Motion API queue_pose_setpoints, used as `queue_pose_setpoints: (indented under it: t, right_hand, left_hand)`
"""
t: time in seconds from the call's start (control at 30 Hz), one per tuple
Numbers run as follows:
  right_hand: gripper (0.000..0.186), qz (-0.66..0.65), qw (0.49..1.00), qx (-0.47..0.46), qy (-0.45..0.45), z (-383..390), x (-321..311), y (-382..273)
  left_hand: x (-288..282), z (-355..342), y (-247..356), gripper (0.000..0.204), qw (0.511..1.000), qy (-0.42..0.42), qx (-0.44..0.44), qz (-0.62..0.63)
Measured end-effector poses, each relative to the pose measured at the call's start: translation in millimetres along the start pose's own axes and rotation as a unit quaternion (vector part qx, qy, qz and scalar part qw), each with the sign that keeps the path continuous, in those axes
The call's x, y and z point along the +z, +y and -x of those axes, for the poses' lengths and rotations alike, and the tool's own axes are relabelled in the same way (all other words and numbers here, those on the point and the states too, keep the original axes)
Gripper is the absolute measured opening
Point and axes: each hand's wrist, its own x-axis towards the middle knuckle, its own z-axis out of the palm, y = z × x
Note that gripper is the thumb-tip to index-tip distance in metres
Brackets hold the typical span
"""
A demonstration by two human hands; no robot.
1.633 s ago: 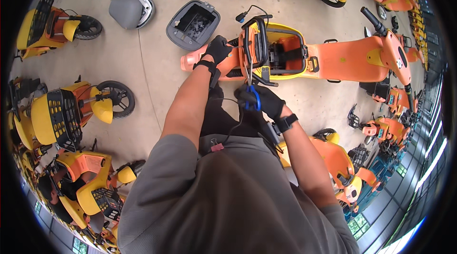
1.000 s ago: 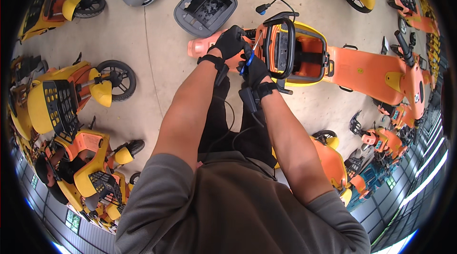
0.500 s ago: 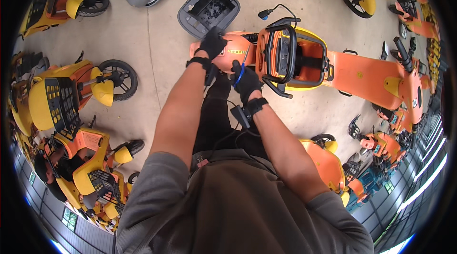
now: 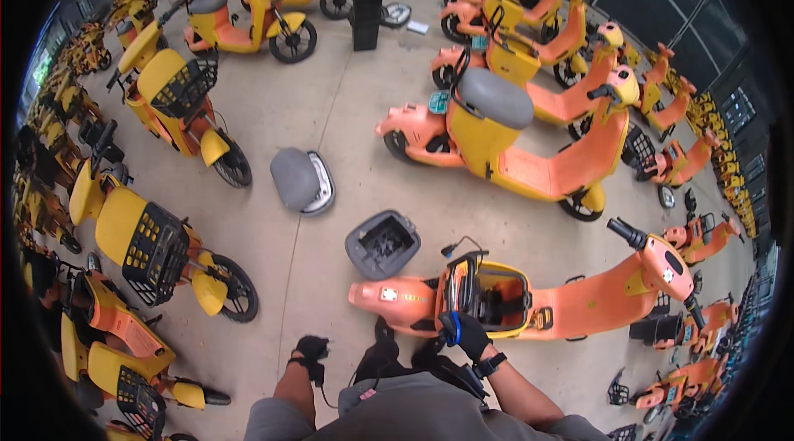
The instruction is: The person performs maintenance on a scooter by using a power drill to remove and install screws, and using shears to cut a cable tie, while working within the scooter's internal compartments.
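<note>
My right hand [image 4: 472, 337], in a black glove, is closed around a blue-handled screwdriver [image 4: 452, 328]. It is beside the rear of an orange and yellow scooter [image 4: 571, 309], near the black tubular frame at its uncovered seat compartment [image 4: 501, 299]. My left hand [image 4: 311, 350], also black-gloved, hangs to the left of the scooter's orange tail [image 4: 385, 295], apart from it. Its fingers are loosely bent and apart, with nothing seen in them. Behind the tail a dark grey plastic bin [image 4: 356, 252] lies on the floor with dark bits inside.
A grey scooter seat [image 4: 296, 179] lies on the floor beyond the bin. Another scooter with a grey seat [image 4: 496, 99] stands farther back. Yellow scooters with black baskets [image 4: 153, 249] line the left side. A tall black stand [image 4: 367, 7] is at the back.
My left hand has come off the scooter's tail and moved back to the left. My right hand has moved right with the screwdriver, towards the seat compartment. The view has tilted up.
</note>
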Motion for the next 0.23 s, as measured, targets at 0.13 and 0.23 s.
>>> queue_pose_setpoints:
  t: [0.13, 0.23]
  right_hand:
    - [0.019, 0.254, 0.939, -0.232, -0.008, 1, -37, 19]
    - [0.019, 0.463, 0.825, -0.326, 0.004, 6, -48, 11]
  left_hand:
    - [29, 66, -28, 0.030, 0.959, -0.008, -0.170, 0.226]
    - [26, 22, -141, 0.016, 0.979, -0.036, 0.005, -0.203]
